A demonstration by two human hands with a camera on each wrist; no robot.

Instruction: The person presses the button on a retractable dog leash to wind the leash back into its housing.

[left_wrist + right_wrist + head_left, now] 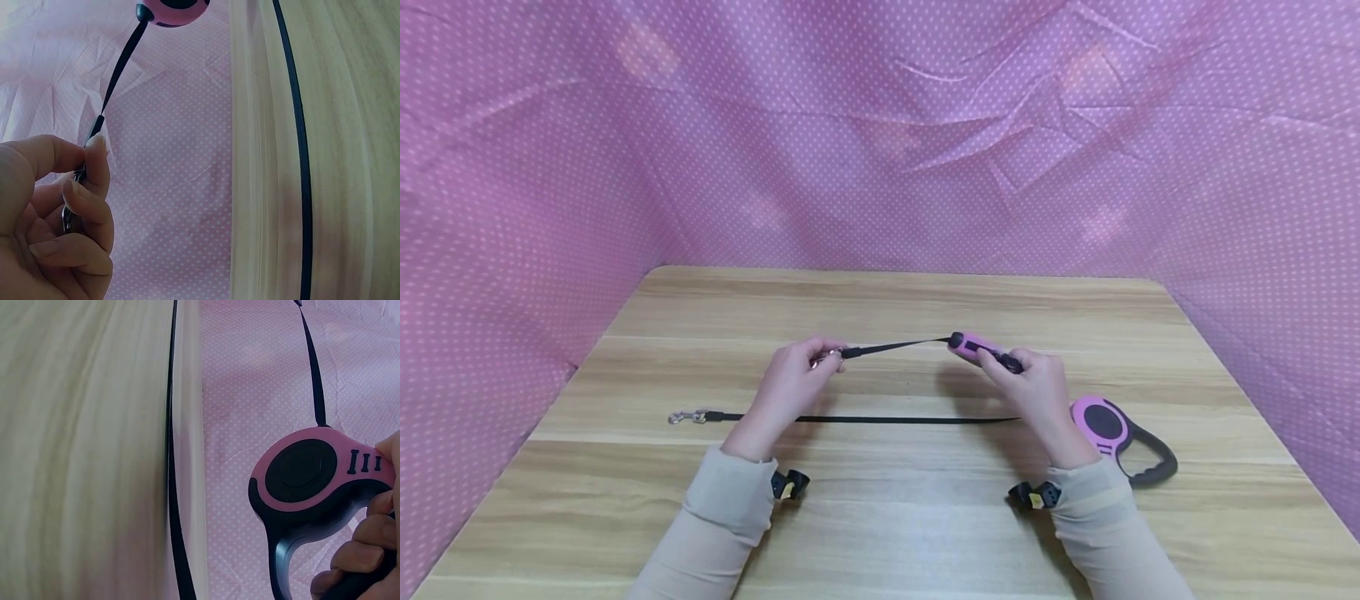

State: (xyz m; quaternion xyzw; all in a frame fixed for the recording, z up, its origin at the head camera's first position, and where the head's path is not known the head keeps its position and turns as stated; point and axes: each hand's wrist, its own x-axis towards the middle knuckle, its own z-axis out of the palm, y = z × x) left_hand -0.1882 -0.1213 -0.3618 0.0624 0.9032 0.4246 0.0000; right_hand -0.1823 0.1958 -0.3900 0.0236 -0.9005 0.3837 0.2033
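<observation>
Fingers of the left hand (793, 377) are pinching a shiny metal clip (68, 219), and the right hand (1037, 387) is gripping the dark handle (358, 583), probably the best hold, of a hard pink-and-black plastic leash case (301, 470), its flat, black, likely bendy strap (317, 394) stretching above the pale wooden table (910, 525).

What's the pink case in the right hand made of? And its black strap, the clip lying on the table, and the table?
Case: probably hard plastic, smooth with moulded curves.
Strap: dull woven cloth, maybe nylon; it's flat like ribbon.
Clip: looks like metal, silvery and shiny.
Table: wood or wood-look covering; pale grain shows.
</observation>
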